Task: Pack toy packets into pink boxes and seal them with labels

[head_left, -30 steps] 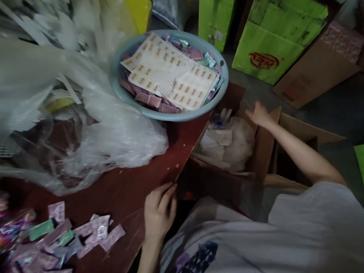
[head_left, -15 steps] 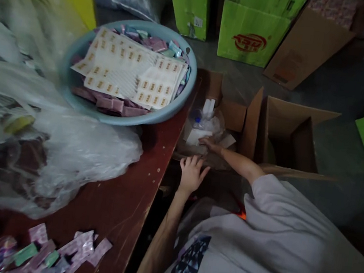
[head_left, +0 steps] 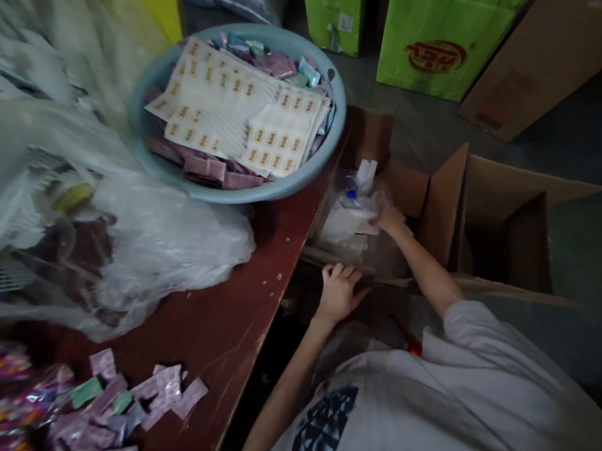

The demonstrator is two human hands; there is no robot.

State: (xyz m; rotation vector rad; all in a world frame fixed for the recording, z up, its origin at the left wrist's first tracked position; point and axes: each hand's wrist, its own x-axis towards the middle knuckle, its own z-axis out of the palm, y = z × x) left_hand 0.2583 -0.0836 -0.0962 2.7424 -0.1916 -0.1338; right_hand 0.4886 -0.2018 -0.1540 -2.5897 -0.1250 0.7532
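Item 1: open ctn (head_left: pixel 406 184), cardboard, qty 1. Found just past edge of table (head_left: pixel 233 320), flaps raised. Contents: white pcs (head_left: pixel 339 224), clear plastic w/ blue cap (head_left: pixel 351 194); exact type can't be told, light dim.

Item 2: R hand (head_left: pixel 389 221). Reached into ctn, R side of contents, fingertips by white pcs. Grasp: can't be told; fingers blurred, partly hidden.

Item 3: L hand (head_left: pixel 337 293). Placed at near edge of ctn, fingers bent, thumb spread; no loose item seen in it. Whether edge is gripped: can't be told.

Adjacent stock: second ctn (head_left: pixel 498 185), open, just beside, R; blue basin (head_left: pixel 284 185) at table edge, w/ sachets & printed sheets (head_left: pixel 287 120) on top; loose sachets (head_left: pixel 91 427) on table, well apart from both hands.

Handling notes (judged): near edge best steadied by L hand, so ctn isn't dragged or tipped while contents are handled. Pcs best pinched at edges, few at a time. Plastic best held aside, as it may snag & be lifted too. R forearm best kept off upright flap betw. ctns. Basin not to be bumped, being close to edge.
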